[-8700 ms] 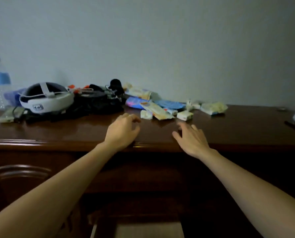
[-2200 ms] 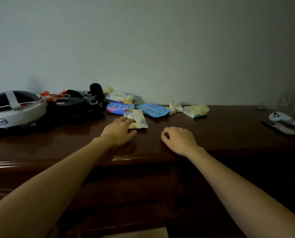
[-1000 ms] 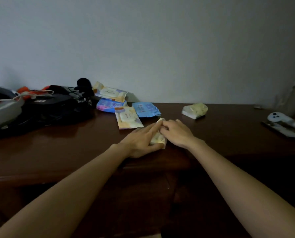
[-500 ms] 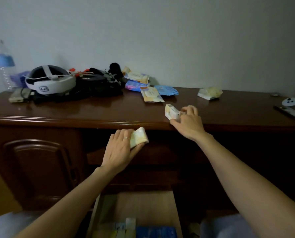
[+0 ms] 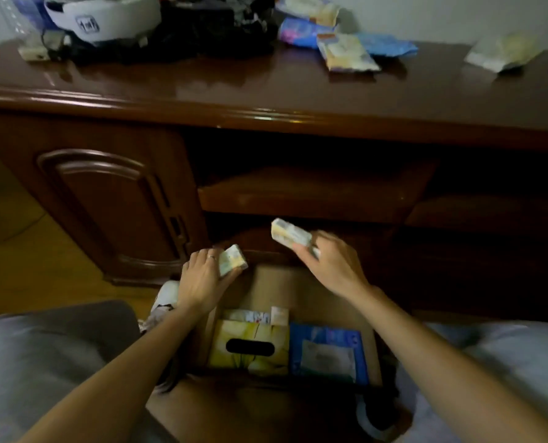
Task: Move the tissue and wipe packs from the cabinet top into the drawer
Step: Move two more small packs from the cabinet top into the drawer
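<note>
Hands: left grip [image 5: 202,279] pinches one small pack [image 5: 232,264] | right grip [image 5: 331,266] pinches another [image 5: 290,235] | cabinet top [image 5: 234,87]: five packs

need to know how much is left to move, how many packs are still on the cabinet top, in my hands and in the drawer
On the cabinet top: 5 packs (cream, pink-blue, yellow, blue, pale yellow)
In hand: 2, one in the left hand and one in the right hand
In the drawer: yellow tissue box, blue pack, plus small packs behind, too unclear to count
Total clearly seen: 9

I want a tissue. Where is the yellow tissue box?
The yellow tissue box lies in the open drawer, low in the head view, left of the blue pack.
</note>
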The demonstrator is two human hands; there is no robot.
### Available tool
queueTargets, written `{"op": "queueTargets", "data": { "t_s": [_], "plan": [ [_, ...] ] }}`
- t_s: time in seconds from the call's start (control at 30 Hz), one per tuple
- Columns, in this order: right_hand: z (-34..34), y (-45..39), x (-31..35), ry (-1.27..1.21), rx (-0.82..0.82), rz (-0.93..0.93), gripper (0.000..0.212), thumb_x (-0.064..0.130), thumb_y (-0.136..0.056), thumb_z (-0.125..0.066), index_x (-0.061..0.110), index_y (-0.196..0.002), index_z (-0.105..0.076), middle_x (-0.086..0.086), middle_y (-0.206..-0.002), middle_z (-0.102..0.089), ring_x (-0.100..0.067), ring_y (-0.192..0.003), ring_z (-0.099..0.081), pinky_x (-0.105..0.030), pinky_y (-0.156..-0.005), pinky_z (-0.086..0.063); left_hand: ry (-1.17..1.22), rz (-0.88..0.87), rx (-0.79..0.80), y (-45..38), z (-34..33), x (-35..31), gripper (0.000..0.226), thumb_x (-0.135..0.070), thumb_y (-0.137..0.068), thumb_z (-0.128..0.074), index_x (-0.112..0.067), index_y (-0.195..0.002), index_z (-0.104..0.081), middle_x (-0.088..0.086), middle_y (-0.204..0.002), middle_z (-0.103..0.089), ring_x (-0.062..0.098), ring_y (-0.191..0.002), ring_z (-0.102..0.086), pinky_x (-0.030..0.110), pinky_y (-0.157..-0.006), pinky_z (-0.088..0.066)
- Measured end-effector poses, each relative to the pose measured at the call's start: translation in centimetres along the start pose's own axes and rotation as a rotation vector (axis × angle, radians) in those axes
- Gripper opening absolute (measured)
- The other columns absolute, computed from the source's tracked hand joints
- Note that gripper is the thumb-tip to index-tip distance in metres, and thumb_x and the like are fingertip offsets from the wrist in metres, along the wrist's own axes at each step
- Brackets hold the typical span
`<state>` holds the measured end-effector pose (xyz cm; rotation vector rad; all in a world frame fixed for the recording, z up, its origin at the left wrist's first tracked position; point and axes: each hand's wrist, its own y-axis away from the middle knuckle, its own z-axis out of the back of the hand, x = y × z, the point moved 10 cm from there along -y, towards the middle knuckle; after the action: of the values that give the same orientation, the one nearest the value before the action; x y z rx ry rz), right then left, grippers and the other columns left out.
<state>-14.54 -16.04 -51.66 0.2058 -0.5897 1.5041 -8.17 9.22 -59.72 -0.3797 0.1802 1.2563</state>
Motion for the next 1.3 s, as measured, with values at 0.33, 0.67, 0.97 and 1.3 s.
{"op": "queueTargets", "data": {
  "t_s": [0.33,0.67,0.97,1.3],
  "plan": [
    [-17.6,8.3,-13.4,-0.454,0.470,-0.635,0.039,0.051,-0.084,-0.061,0.021,-0.109,-0.065,-0.005,-0.112,-0.068,-0.030,-0.100,-0.069,-0.057,-0.085,-0.058,-0.212,-0.251,0.378,2.1,-13.5,-0.4,0.056,-0.054,-0.092,-0.055,-0.018,-0.134,-0.048,0.001,-0.125,-0.057,0.025,-0.123,-0.051,0.044,-0.110,-0.032],
    [-17.9,8.9,-14.2,-0.317,0.492,-0.587,0.036,0.049,-0.097,-0.053,0.029,-0.126,-0.059,0.006,-0.108,-0.066,-0.010,-0.082,-0.064,-0.032,-0.069,-0.058,-0.534,-0.226,0.790,2.4,-20.7,1.2,0.067,-0.040,-0.094,-0.057,-0.031,-0.154,-0.030,0.005,-0.156,-0.033,0.030,-0.139,-0.036,0.043,-0.111,-0.032],
    [-17.8,9.0,-13.0,-0.331,0.490,-0.554,0.040,0.048,-0.098,-0.053,0.027,-0.132,-0.058,0.008,-0.112,-0.065,-0.005,-0.084,-0.063,-0.023,-0.061,-0.052,-0.496,-0.134,0.862,3.5,-21.9,1.5,0.059,-0.027,-0.102,-0.047,-0.020,-0.155,-0.025,0.011,-0.156,-0.035,0.033,-0.136,-0.046,0.045,-0.111,-0.040],
    [-17.5,10.2,-13.8,-0.366,0.486,-0.537,0.040,0.041,-0.100,-0.054,0.021,-0.135,-0.058,-0.001,-0.127,-0.066,-0.015,-0.103,-0.064,-0.032,-0.086,-0.057,-0.320,-0.104,1.002,3.7,-22.7,1.7,0.041,-0.019,-0.103,-0.046,-0.009,-0.143,-0.045,0.020,-0.147,-0.041,0.035,-0.138,-0.037,0.043,-0.115,-0.032]
  ]
}}
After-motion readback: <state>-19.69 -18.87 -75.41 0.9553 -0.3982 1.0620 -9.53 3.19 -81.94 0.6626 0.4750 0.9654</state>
